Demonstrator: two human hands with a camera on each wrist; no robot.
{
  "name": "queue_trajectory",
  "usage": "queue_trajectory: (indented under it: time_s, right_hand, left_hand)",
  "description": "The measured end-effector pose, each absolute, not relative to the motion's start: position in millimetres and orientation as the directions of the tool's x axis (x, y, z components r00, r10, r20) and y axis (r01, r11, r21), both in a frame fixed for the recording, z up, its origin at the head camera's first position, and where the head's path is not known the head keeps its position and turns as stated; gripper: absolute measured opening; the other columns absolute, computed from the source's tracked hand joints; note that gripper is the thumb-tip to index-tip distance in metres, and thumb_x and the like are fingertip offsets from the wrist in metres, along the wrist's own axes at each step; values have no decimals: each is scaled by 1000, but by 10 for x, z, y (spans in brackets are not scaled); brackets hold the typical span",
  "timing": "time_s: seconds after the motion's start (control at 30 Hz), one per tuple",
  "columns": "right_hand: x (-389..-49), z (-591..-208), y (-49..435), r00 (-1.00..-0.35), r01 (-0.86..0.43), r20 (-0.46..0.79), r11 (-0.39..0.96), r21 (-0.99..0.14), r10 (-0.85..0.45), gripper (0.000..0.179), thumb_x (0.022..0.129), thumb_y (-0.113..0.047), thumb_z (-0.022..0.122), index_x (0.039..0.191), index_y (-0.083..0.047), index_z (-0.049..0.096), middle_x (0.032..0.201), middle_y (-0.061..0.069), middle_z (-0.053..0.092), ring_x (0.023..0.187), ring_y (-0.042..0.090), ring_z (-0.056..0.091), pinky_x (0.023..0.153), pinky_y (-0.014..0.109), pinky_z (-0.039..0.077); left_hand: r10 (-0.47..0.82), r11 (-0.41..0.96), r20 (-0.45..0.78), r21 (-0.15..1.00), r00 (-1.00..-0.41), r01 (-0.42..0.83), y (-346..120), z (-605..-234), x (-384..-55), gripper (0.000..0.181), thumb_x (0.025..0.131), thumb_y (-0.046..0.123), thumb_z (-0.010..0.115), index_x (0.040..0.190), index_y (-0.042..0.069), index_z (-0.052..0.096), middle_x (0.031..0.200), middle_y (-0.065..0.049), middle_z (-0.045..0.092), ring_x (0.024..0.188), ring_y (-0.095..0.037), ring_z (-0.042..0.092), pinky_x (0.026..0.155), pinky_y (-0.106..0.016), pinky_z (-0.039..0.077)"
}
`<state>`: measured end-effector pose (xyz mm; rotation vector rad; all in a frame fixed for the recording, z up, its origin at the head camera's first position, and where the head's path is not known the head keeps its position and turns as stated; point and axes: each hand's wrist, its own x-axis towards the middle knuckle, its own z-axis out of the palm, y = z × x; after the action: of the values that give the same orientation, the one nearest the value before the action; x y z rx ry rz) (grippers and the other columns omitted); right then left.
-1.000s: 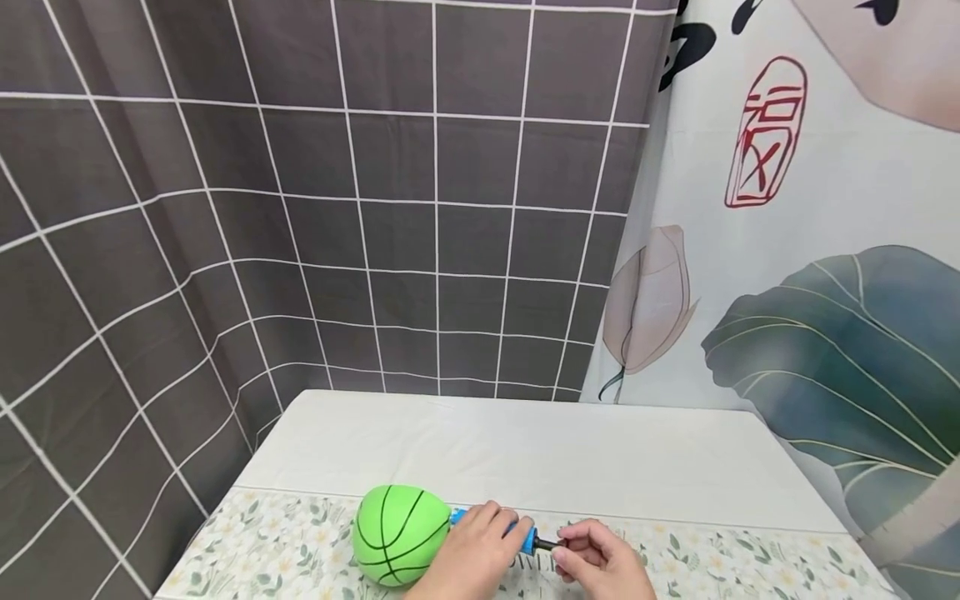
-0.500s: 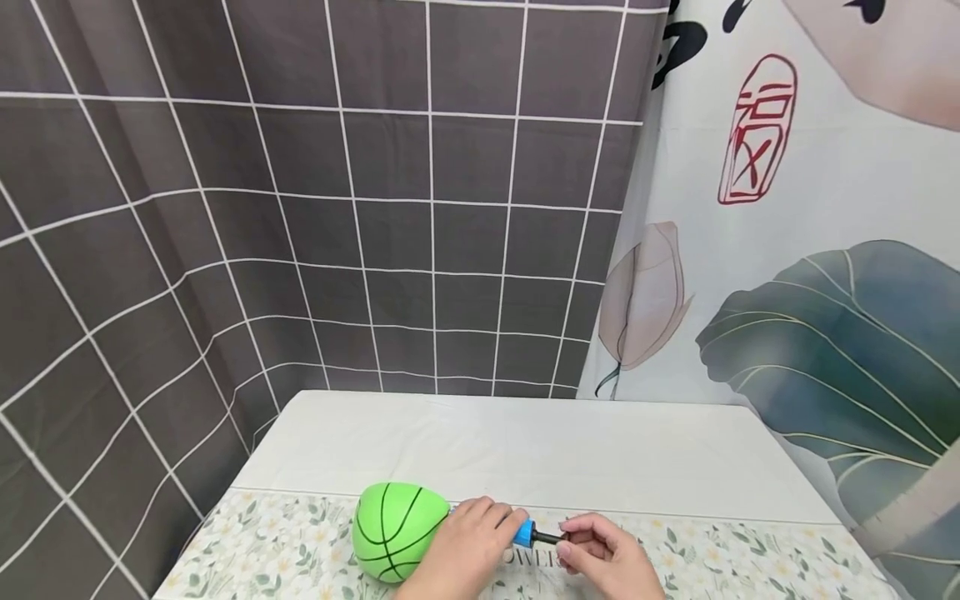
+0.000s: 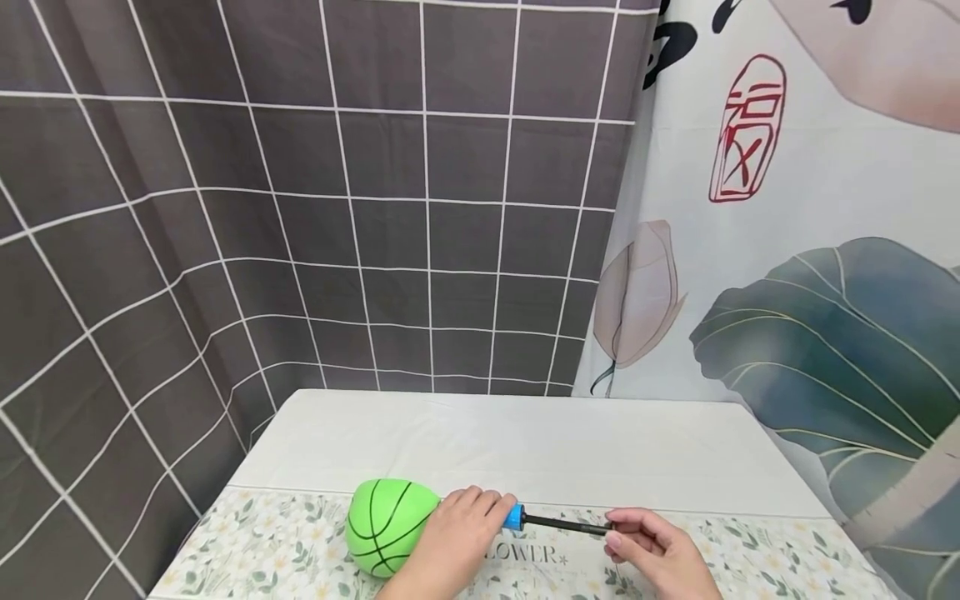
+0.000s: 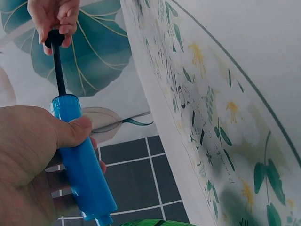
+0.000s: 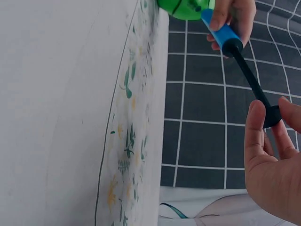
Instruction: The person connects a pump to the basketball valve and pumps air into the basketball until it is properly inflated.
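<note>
Blue plastic pump (image 4: 87, 169) fills the person's left hand (image 3: 459, 535), thumb and fingers wrapped round it over the table (image 3: 525, 454), one end beside a green ball (image 3: 382, 529); the right hand (image 3: 654, 550) pinches the knob (image 5: 272, 117) ending its black rod (image 5: 250, 77).

The ball (image 3: 384, 528) lies left of the pump (image 3: 514, 517).
</note>
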<state>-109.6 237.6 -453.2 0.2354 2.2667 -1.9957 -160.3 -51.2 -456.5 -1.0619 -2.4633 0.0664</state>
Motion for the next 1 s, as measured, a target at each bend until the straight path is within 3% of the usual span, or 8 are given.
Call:
queue_trajectory:
  time_s: [0.4,0.67,1.0]
  right_hand:
    - [-1107,-4530,2340,-987,157,-154,139,-978,34,52,94,-22,72,133,9,57,105,16,71,93,28,71,83,38,60]
    - [-1197,-4573,1984,-996,86,-79,182,-979,47,43,91,-16,75,124,7,63,97,15,72,85,28,72,75,37,61]
    - [-1278,-4660,1686,-996,15,-28,155,-988,-84,44,91,-20,76,120,9,62,95,11,71,82,25,72,74,38,62]
  left_hand:
    - [699,710,364,-248,-616,659,-485,-4546,-1581,57,79,12,81,131,14,59,116,2,66,103,-14,61,90,-30,54]
    - [715,693,396,-292,-576,659,-437,-4565,-1577,49,82,18,82,127,14,63,111,2,67,99,-14,62,87,-29,54]
    - [731,664,416,-251,-541,704,-400,-4632,-1552,40,88,17,78,124,14,63,111,3,67,99,-12,62,85,-27,54]
